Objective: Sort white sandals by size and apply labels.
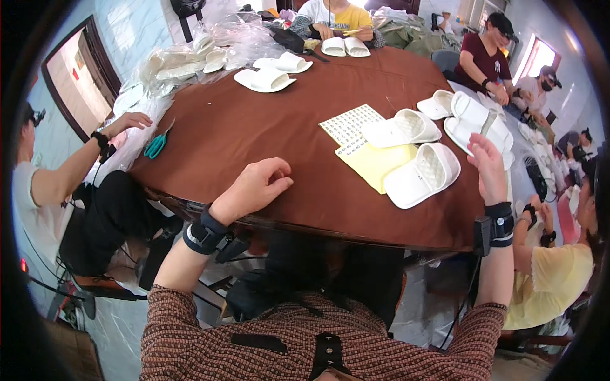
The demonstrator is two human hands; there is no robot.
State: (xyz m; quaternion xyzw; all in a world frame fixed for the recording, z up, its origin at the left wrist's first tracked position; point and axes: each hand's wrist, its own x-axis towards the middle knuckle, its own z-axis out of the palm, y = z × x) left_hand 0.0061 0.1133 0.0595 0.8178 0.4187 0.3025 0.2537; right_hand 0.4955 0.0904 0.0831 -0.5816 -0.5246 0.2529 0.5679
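My left hand (255,184) is over the near edge of the brown-covered table. Its fingers are loosely bent, the thumb stands apart, and nothing shows in it. On the right, my right hand (489,166) is raised with its fingers extended beside a group of white slippers (471,113). Its fingertips overlap the nearest of them; whether they touch I cannot tell. Between my hands a white quilted slipper (422,174) lies partly on a yellow sheet (372,164). Another white slipper (401,128) rests above it, overlapping a sheet of small printed stickers (349,124).
Teal-handled scissors (155,146) lie at the table's left edge, near a co-worker's hand (132,122). Two white slippers (265,79) sit farther back, and another pair (345,47) lies before a person across the table. Clear plastic bags (190,57) with slippers heap at the back left.
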